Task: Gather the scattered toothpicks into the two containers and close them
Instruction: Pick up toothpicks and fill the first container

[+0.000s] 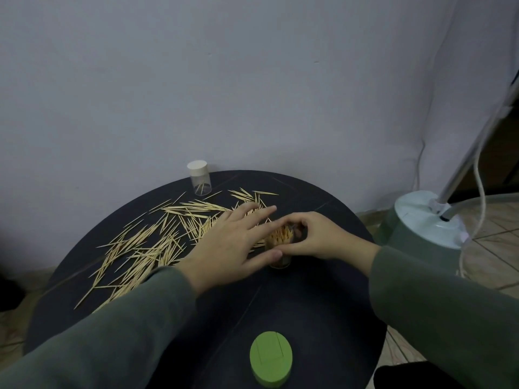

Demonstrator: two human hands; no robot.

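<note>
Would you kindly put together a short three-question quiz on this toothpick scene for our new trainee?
1. True or false: the far container has its white cap on.
2. Which hand curls round the open container full of toothpicks: A left hand, B right hand?
3. Fill in: the green lid lies at the table's ____ edge.

Key: 1 true; 2 B; 3 near. Scattered toothpicks cover the table's left side.
</note>
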